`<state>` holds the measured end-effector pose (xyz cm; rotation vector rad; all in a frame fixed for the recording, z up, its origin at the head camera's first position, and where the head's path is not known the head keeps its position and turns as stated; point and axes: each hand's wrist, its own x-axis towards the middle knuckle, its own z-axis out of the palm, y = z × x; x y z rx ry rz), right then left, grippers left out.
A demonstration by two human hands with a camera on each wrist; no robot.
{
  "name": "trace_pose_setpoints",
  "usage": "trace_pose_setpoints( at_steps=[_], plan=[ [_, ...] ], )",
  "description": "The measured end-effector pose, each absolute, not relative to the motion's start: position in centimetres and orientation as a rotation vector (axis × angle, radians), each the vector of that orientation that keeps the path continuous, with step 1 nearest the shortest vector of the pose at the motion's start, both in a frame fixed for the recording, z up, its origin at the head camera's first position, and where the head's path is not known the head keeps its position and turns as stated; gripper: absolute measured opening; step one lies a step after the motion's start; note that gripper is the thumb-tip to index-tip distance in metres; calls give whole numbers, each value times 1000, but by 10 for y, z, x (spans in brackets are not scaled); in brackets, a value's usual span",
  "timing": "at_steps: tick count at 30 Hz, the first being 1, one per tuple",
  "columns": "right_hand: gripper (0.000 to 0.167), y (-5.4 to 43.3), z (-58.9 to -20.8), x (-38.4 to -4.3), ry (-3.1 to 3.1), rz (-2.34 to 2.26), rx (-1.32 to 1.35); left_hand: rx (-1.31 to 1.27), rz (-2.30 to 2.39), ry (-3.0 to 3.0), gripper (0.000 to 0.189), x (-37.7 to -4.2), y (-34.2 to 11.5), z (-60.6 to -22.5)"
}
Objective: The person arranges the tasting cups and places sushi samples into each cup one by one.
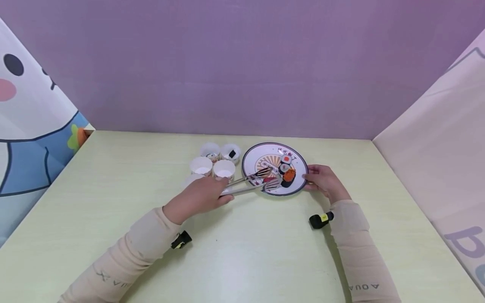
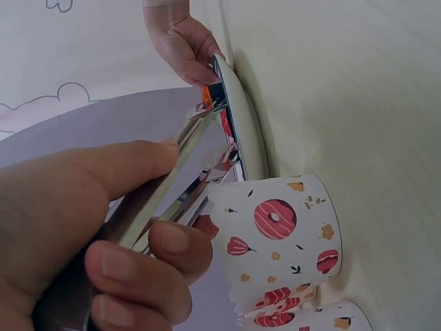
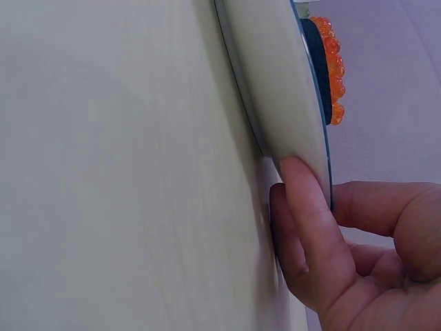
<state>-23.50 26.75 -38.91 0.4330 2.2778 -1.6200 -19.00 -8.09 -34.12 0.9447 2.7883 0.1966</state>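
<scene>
Backing the pale table point(image 1: 242, 252), purple wall point(image 1: 242, 67).

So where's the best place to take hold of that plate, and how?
Probably by the rim on its right side, coming from the right, as the right hand does: thumb above, fingers below. The plate's rim flares up off the table, leaving room for fingertips underneath, while paper cups crowd its left side.
</scene>
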Motion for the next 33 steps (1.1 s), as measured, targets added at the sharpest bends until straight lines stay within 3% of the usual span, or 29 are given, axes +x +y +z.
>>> trace_pose_setpoints(
  at_steps=[33],
  plan=[
    [50,265,-386,-234,2280,-1615,444,1008,141,2915,33,-178,-77,-345]
  ],
)
